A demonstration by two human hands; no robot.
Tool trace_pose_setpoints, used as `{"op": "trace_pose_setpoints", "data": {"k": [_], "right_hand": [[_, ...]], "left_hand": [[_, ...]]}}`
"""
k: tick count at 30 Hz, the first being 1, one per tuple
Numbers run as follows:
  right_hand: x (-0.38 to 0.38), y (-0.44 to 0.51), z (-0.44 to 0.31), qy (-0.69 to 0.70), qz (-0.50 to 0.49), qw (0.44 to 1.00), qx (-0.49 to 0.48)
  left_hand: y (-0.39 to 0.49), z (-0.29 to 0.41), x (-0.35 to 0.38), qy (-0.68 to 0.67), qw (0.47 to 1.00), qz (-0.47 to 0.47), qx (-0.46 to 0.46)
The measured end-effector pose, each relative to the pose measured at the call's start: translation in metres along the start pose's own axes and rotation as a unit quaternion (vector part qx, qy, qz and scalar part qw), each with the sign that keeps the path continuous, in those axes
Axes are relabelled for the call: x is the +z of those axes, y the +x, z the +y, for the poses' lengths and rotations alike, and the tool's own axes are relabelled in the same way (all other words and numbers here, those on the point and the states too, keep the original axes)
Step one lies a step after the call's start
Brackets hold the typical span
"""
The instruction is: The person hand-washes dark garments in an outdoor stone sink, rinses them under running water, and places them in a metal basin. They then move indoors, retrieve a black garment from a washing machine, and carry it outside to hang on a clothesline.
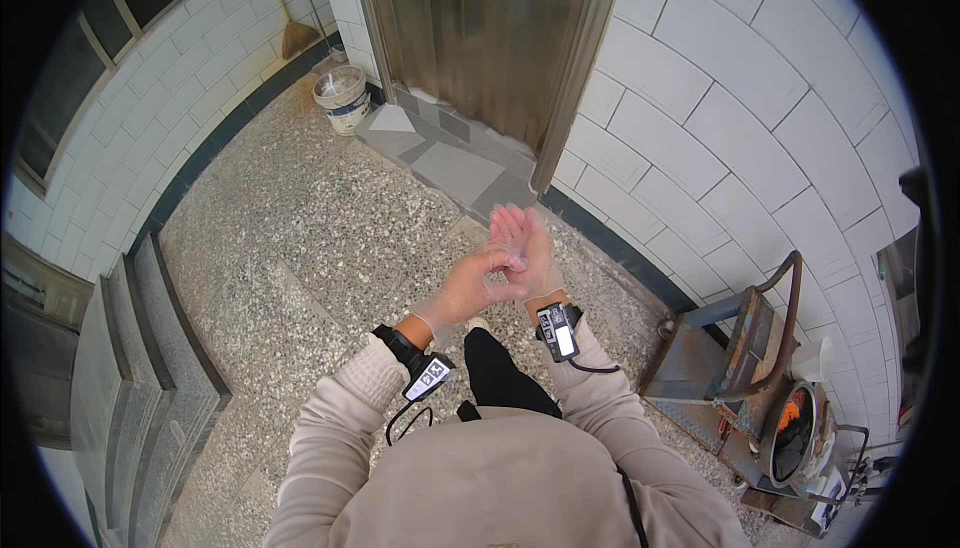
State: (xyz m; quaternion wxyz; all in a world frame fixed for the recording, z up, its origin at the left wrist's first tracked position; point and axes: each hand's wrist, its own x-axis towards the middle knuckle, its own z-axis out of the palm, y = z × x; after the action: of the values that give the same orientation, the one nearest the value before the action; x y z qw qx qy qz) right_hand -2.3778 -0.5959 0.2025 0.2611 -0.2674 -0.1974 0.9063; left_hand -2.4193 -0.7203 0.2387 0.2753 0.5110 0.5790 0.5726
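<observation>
My right hand (534, 244) is raised in a clear disposable plastic glove, palm turned up, fingers stretched out and nothing in it. My left hand (465, 285), in a similar clear glove (442, 308), reaches across to it. Its curved fingers and thumb touch the right palm near the thumb; whether they pinch the plastic there I cannot tell. Black straps carry a small device on each wrist, the left one (427, 379) and the right one (556, 332), each with a black cable. Beige sleeves (352, 405) cover both forearms.
Below lies a speckled terrazzo floor (300, 195). A doorway with a tiled step (457, 169) is ahead, a plastic bucket (345, 114) and a broom (298, 36) beyond. Stone steps (142, 383) rise at left. A rusty metal cart (701, 357) carrying a round pan (791, 435) stands right.
</observation>
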Motion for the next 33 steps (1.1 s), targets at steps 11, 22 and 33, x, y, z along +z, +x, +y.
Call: {"op": "trace_pose_setpoints", "data": {"k": [11,22,33], "right_hand": [[0.118,0.251,0.04,-0.054,-0.048,0.984,0.162],[0.194,0.508,0.09,-0.113,0.056,0.98,0.154],[0.256,0.697,0.131,-0.389,0.038,0.92,0.032]], "left_hand": [[0.171,-0.092,-0.19,0.271,0.957,0.023,-0.102],[0.33,-0.226,-0.362,0.436,0.89,0.11,-0.072],[0.45,-0.288,-0.488,0.325,0.907,0.237,-0.126]]}}
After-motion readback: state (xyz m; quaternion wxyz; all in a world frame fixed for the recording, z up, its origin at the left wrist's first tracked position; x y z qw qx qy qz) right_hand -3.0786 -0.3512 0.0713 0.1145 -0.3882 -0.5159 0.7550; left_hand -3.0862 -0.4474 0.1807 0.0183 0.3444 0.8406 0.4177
